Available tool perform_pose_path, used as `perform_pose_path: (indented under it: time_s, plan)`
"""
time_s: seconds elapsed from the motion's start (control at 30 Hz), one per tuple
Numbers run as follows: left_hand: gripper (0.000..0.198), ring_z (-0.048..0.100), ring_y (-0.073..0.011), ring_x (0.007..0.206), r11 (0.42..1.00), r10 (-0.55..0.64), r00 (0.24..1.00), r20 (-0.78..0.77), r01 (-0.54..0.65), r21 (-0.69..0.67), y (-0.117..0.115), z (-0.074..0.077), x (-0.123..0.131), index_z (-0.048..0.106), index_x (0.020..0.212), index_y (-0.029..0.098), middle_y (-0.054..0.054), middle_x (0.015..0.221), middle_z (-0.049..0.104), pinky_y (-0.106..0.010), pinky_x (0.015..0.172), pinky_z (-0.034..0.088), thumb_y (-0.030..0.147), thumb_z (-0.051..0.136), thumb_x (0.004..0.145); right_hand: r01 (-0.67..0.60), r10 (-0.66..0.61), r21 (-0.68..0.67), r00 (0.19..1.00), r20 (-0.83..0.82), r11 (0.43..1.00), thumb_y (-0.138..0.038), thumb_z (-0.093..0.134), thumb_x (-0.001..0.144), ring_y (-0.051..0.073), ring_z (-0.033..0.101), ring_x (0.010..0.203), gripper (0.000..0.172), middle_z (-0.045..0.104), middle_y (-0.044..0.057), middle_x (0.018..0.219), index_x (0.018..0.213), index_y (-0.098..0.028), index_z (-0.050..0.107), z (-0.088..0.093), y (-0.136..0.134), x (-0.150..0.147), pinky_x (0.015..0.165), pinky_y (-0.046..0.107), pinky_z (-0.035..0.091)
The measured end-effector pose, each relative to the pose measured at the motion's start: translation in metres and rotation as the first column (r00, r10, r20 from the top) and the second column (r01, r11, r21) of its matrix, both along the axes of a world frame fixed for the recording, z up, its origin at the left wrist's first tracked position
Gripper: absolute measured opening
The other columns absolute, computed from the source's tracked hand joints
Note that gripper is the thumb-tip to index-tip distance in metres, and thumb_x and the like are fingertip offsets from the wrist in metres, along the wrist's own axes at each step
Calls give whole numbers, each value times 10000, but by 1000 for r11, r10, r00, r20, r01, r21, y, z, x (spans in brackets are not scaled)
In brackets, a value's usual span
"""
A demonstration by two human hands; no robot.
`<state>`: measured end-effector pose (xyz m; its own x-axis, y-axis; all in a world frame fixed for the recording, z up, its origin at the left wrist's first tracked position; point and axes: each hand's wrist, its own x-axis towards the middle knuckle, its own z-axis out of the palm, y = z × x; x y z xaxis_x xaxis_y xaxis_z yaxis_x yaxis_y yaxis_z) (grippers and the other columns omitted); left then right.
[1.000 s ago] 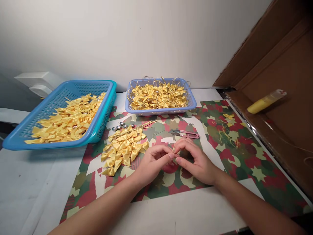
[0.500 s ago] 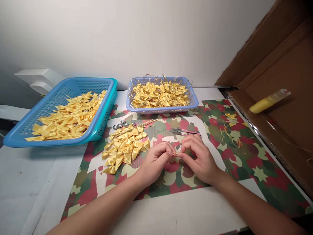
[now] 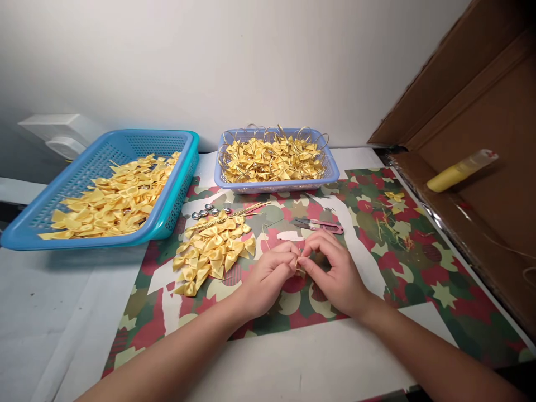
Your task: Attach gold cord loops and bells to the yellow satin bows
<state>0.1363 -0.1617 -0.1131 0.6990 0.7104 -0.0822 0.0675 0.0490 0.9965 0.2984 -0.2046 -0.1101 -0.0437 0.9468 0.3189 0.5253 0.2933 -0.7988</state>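
My left hand (image 3: pixel 272 276) and my right hand (image 3: pixel 333 268) meet above the patterned sheet, fingertips almost touching. Both pinch a thin gold cord (image 3: pixel 298 269), of which only a short piece shows between the fingers. Left of my hands lies a pile of yellow ribbon bows (image 3: pixel 215 248). Several gold cords (image 3: pixel 234 216) rest across the top of that pile, beside several round silver pieces (image 3: pixel 204 213). Just beyond my right hand are thread snips (image 3: pixel 320 225) with a pink handle. A needle with thread (image 3: pixel 274 223) seems to lie near them.
A blue basket (image 3: pixel 96 243) of yellow bows, nested in a turquoise one, stands at left. Behind my hands a lavender basket (image 3: pixel 276 186) holds bows with gold loops. Thread scraps (image 3: pixel 391 231) lie at right, near a cardboard wall (image 3: pixel 481 111) and a yellow tube (image 3: pixel 460 170).
My fingertips have come closer together, and less of the gold cord stretches between them. My right hand has shifted slightly left, uncovering the snips' pink handle. The view has moved slightly.
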Motion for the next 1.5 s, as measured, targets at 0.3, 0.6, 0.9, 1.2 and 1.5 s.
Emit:
perform_pose_path:
  time_s: [0.3,0.6,0.9,1.2,1.5]
  plan:
    - [212,401,-150,729,988,61,994,88,-48,-144,2,-6,0,358,620,189,-10,782,426,-277,693,349,211,395,829,11,-15,134,999,29,991,-99,555,759,190,538,807,144,593,25,816,808,-219,617,3,-4,-1,743,359,436]
    - [236,398,-154,791,977,213,975,68,-210,-46,1,-8,0,399,657,188,-12,831,419,-258,677,339,266,431,878,-129,121,80,987,103,988,-108,606,759,155,518,700,128,614,-9,703,683,-211,588,6,-2,7,741,356,392]
    - [249,333,-105,639,965,209,972,111,-186,-182,1,-9,2,420,697,183,21,784,373,-236,574,296,304,464,911,-133,133,7,990,-41,991,-164,585,776,176,542,745,51,606,8,740,765,-214,580,10,1,15,744,353,423]
    - [260,348,-114,659,972,168,982,81,-151,-180,1,-7,2,452,691,178,18,749,408,-242,593,291,335,492,894,-96,96,-1,995,-22,995,-114,602,806,167,551,764,113,623,2,771,779,-216,562,1,0,0,741,340,436]
    - [217,245,-97,577,872,285,947,149,-191,-452,5,-8,3,442,724,191,48,662,336,-215,520,218,348,548,830,-166,166,-8,986,11,986,-122,630,784,160,543,716,141,619,-7,713,710,-213,552,7,1,9,738,345,423]
